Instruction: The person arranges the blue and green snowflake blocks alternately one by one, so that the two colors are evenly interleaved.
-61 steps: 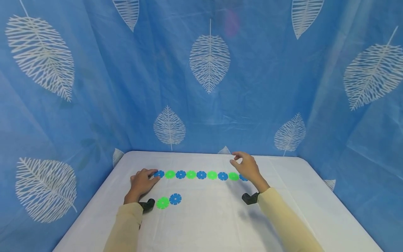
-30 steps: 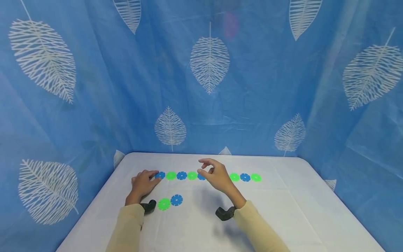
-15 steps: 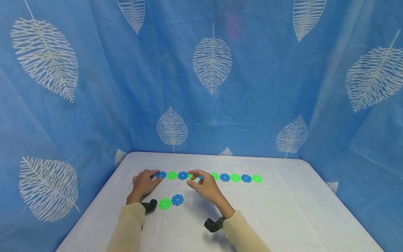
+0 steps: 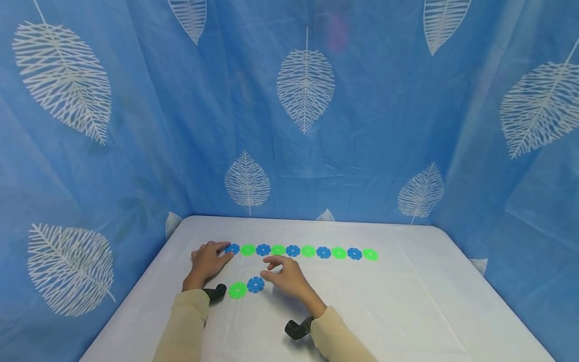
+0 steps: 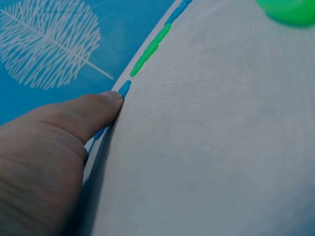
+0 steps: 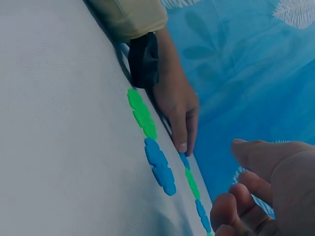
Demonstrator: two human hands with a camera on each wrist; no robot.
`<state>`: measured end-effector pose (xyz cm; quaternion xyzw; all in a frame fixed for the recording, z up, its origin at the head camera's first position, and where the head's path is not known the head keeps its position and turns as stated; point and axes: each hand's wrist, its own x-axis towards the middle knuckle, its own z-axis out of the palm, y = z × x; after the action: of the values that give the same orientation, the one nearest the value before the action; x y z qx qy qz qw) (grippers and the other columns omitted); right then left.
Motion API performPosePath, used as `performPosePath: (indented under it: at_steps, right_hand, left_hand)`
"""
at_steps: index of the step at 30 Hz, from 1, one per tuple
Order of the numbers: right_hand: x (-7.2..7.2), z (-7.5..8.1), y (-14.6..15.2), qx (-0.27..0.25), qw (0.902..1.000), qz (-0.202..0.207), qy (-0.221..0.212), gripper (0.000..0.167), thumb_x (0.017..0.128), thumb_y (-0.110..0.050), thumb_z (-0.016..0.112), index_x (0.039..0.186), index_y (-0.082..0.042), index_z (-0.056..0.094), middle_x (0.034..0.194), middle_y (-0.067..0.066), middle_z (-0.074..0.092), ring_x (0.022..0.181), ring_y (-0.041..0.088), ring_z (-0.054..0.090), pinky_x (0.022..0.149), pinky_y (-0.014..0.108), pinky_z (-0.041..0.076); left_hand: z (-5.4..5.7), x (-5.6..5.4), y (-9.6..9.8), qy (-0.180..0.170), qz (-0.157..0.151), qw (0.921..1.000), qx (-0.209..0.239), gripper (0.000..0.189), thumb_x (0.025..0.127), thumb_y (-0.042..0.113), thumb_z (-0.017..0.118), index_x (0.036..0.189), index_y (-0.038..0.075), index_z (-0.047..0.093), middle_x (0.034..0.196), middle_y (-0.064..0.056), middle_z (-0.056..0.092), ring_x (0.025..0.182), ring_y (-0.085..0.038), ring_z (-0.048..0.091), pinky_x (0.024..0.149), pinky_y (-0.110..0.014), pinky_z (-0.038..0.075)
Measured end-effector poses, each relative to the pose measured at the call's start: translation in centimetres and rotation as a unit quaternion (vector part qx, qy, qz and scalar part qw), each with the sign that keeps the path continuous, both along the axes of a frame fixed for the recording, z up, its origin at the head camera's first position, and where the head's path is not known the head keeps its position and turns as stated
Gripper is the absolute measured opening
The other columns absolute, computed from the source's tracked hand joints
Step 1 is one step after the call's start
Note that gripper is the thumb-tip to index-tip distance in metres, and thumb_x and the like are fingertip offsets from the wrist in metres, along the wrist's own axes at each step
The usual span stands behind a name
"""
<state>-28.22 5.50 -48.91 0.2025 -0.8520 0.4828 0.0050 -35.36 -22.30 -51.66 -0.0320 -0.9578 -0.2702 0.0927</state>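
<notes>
My left hand (image 4: 208, 262) rests on the table at the left end of a row. Its thumb and index finger hold the edges of the end blue snowflake disc (image 4: 232, 249); the left wrist view shows the thumb (image 5: 106, 108) against that disc. My right hand (image 4: 288, 277) hovers over the table, fingers loosely bent, thumb and index apart, nothing between them. Closest to it lies a loose blue snowflake disc (image 4: 256, 284), beside a loose green one (image 4: 237, 290). In the right wrist view these loose discs lie left of the right fingers.
Blue and green discs alternate along the row, ending in a green disc (image 4: 370, 255) on the right. A white cloth (image 4: 398, 311) covers the table. Blue leaf-print curtain (image 4: 353, 176) stands behind and at both sides. Each wrist wears a black mount (image 4: 298, 329).
My right hand has travelled left from the row's right end, then nearer to the loose discs. The green disc at the right end has come into sight. My left hand stays put.
</notes>
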Motion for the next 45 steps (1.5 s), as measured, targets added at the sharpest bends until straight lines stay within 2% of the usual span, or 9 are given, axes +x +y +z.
performPosePath:
  at_steps: [4,9,13,26,33,45]
  right_hand:
    - [0.1,-0.2,-0.6,0.018,0.9998,0.009,-0.006,0.042,0.091,-0.033,0.073,0.125,-0.01,0.069,0.108,0.007,0.07,0.076,0.012,0.06,0.065,0.026,0.05]
    - [0.5,-0.6,-1.1,0.066,0.9977,-0.012,-0.012,0.041,0.086,-0.036,0.077,0.119,-0.013,0.072,0.099,-0.003,0.07,0.089,0.01,0.058,0.075,0.029,0.047]
    - [0.6,-0.9,-1.2,0.095,0.995,-0.028,-0.009,0.041,0.083,-0.039,0.079,0.116,-0.016,0.074,0.095,-0.008,0.068,0.086,0.007,0.058,0.076,0.03,0.047]
    - [0.7,-0.7,-2.1,0.183,0.9817,-0.038,0.037,0.054,0.071,-0.05,0.086,0.115,-0.021,0.075,0.096,-0.008,0.069,0.085,0.006,0.06,0.071,0.028,0.048]
    - [1.0,-0.6,-2.5,0.186,0.9805,-0.051,0.036,0.047,0.072,-0.043,0.088,0.112,-0.021,0.076,0.093,-0.007,0.067,0.082,0.006,0.058,0.069,0.027,0.045]
    - [0.6,0.3,-2.8,0.169,0.9839,-0.056,-0.016,0.038,0.072,-0.035,0.09,0.105,-0.021,0.076,0.091,-0.009,0.067,0.083,0.007,0.057,0.074,0.031,0.046]
  left_hand:
    - [0.0,-0.2,0.0,0.003,0.0,1.0,-0.004,0.05,0.093,0.044,0.067,0.135,0.017,0.065,0.124,-0.015,0.065,0.113,-0.034,0.056,0.091,-0.056,0.031]
    - [-0.1,-0.4,0.0,0.004,0.002,1.0,-0.008,0.051,0.093,0.045,0.067,0.135,0.017,0.065,0.123,-0.015,0.065,0.113,-0.034,0.056,0.091,-0.055,0.031]
    - [0.1,-0.4,0.1,0.002,0.003,0.9999,-0.011,0.051,0.093,0.046,0.067,0.135,0.017,0.065,0.124,-0.015,0.065,0.114,-0.035,0.056,0.092,-0.056,0.032]
    - [0.8,-0.4,0.1,-0.012,0.006,0.9999,-0.011,0.05,0.094,0.045,0.066,0.136,0.019,0.064,0.123,-0.013,0.065,0.113,-0.033,0.056,0.09,-0.053,0.031]
    - [0.6,-0.3,-0.2,-0.015,0.002,0.9999,-0.005,0.05,0.093,0.043,0.067,0.136,0.017,0.064,0.12,-0.013,0.065,0.111,-0.033,0.056,0.089,-0.054,0.032]
    - [0.9,-0.4,-0.1,-0.01,-0.001,0.9999,-0.013,0.05,0.093,0.044,0.068,0.135,0.017,0.065,0.117,-0.013,0.066,0.109,-0.033,0.057,0.088,-0.053,0.032]
